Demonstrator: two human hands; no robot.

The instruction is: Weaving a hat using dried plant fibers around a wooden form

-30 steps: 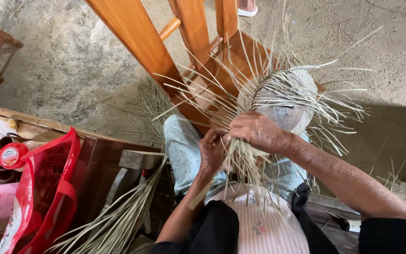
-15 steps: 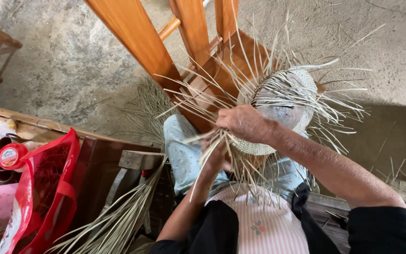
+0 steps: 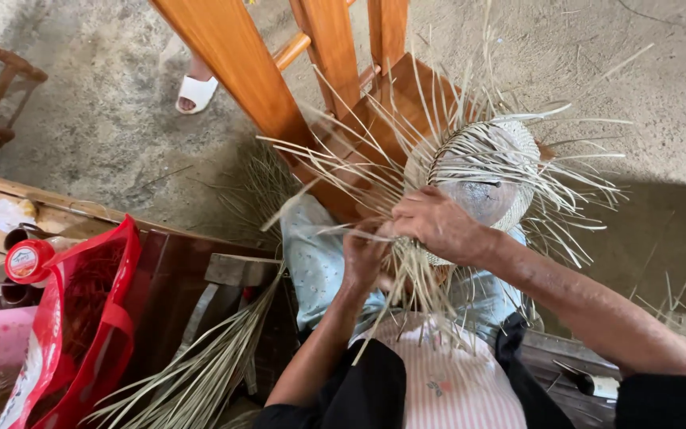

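Right hand (image 3: 438, 224): laid over the near rim of the woven straw hat (image 3: 482, 171), fingers (image 3: 406, 213) curled tight on a bunch of straw strands (image 3: 335, 159).
Left hand (image 3: 365, 256): just below the right hand, touching it, fingers pinched narrow on the same strands at the hat's edge.
Woven straw hat: under and just beyond the fingers, on the person's lap, loose strands fanning out all round.
Wooden chair (image 3: 279, 71): beyond the fingers, behind the hat.
Straw bundle (image 3: 200, 373): well left and below the fingers.
Red bag (image 3: 81, 326): far left of the fingers.
White sandal (image 3: 197, 92): far beyond the left hand, on the floor.
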